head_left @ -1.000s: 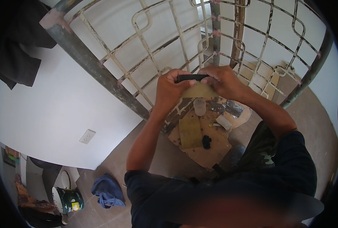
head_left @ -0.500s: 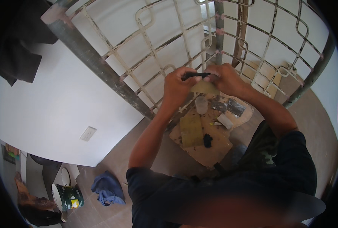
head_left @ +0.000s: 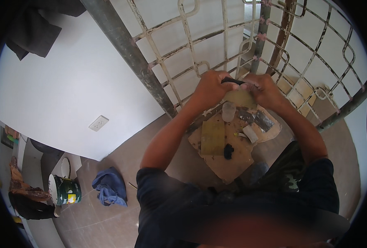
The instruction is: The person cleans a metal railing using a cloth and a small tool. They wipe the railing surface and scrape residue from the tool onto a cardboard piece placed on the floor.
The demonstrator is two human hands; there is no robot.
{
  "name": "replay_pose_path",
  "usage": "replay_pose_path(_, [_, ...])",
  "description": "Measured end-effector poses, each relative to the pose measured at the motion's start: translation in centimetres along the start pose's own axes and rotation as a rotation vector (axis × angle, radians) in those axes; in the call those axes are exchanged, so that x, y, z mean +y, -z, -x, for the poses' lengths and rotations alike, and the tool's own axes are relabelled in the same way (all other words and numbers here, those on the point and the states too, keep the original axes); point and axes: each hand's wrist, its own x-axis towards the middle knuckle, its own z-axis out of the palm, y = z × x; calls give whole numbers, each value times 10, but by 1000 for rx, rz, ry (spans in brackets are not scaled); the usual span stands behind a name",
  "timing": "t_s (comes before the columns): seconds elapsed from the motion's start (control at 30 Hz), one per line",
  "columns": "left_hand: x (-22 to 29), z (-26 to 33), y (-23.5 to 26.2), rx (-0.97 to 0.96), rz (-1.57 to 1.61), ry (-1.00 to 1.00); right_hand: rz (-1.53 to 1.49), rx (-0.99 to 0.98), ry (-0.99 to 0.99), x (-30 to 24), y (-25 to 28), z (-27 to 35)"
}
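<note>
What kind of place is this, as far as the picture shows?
Probably a room being renovated or painted. A worn metal grille with flaking paint stands by a bare white wall, a paint bucket sits on the floor, and cardboard with sandpaper sheets lies below both hands.

You wear a dark navy short-sleeved shirt; its sleeves end above your elbows, well back from your left hand (head_left: pixel 210 89) and right hand (head_left: pixel 266 91), so both forearms are bare up to the wrists. No gloves, watch or rings show on either hand. Below the right forearm, your trousers are dark, greenish-black, with pale paint-like smears near the knee.
</note>
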Motion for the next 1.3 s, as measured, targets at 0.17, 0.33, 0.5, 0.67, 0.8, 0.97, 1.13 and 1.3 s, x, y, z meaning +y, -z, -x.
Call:
replay_pose_path(0.17, [4, 3, -3, 134, 46, 33, 73, -43, -20, 0, 5, -4])
replay_pose_path(0.33, [5, 2, 4, 42, 89, 101, -165, -169, -148, 0, 15, -7])
replay_pose_path(0.5, [4, 0, 11, -26, 98, 118, -452, -115, -275, 0, 15, -3])
replay_pose_path(0.67, [1, -1, 10, -113, 563, 205, -214, 59, 133, 6, 12, -4])
replay_pose_path(0.8, [1, -1, 7, -104, 588, 283, -76, 58, 207, 8, 12, -4])
replay_pose_path(0.97, [1, 0, 8, -105, 568, 277, -304, -60, -31, 12, 13, -3])
replay_pose_path(1.13, [1, 0, 6, -129, 453, 170, -542, -300, -265, 24, 4, -5])
replay_pose_path(1.3, [5, 3, -2, -24, 204, 116, -351, -166, -118, 28, -3, -4])
